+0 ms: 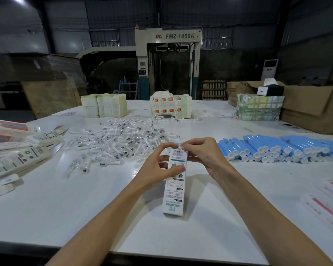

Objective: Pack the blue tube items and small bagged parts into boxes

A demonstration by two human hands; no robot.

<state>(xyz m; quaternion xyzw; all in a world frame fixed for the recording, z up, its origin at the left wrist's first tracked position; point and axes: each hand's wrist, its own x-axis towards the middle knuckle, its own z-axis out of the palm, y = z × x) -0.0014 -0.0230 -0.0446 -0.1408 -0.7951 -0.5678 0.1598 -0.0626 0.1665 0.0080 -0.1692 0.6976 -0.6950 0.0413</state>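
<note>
- At the far left, finished boxes (17, 158) are lying in a loose pile on the white table (85, 198); I cannot count them exactly.
- The small bagged parts (119, 141) are forming a heap, too many to count, just behind the hands.
- The left hand (158, 166) is gripping one long white box (175, 185) around its upper part.
- The right hand (202, 152) is pinching the box's top end, fingers closed.
- The blue tubes (277, 148) are lying stacked to the right, dozens.
</note>
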